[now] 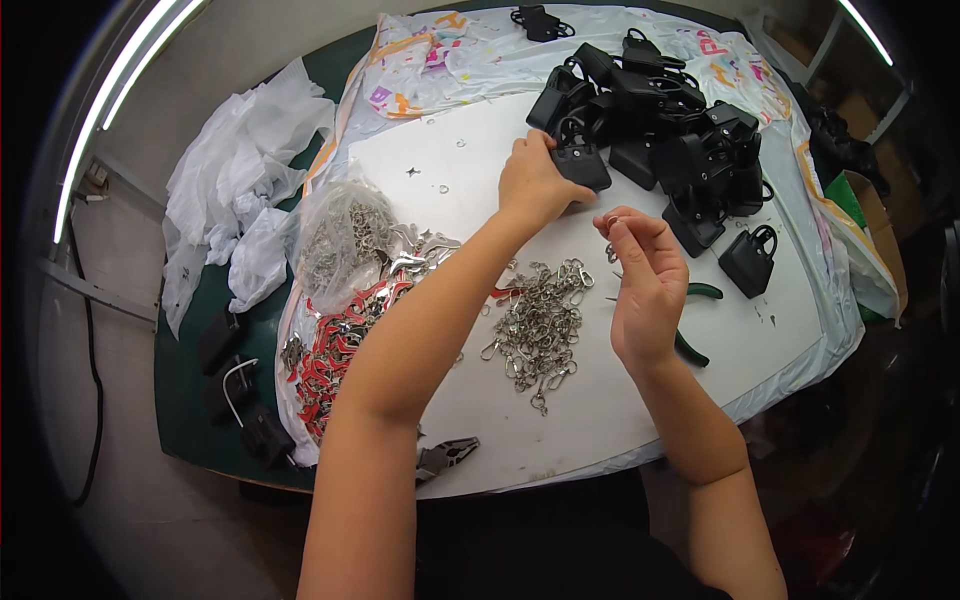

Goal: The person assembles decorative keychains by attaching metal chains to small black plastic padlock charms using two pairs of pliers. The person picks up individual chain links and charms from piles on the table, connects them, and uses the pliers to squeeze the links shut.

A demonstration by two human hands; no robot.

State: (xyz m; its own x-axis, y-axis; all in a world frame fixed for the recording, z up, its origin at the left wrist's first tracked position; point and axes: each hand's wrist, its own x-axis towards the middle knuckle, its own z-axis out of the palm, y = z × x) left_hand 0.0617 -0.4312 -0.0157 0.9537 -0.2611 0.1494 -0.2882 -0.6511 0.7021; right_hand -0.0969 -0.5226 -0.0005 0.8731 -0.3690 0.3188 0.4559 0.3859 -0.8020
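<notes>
Black leather-look mini-bag (583,170) our left hand (535,185) grips, one o'clock; right hand (645,275) pinches small silver metal piece (611,254); silver clasps (540,325) remain loose.

Left arm (425,325) reaching upper centre, left hand (538,187) gripping; right arm (700,430) bent, right hand (648,285) pinching, right of centre.

black mini bags (746,267): 10+ | pliers (450,457): 2 | clasp heap (540,325): 1 | clear plastic bag (338,250): 1

free: white board (600,420), right of dark pliers (447,457) | blocked: clasp pile (540,325), heaped black bags (690,165)
</notes>
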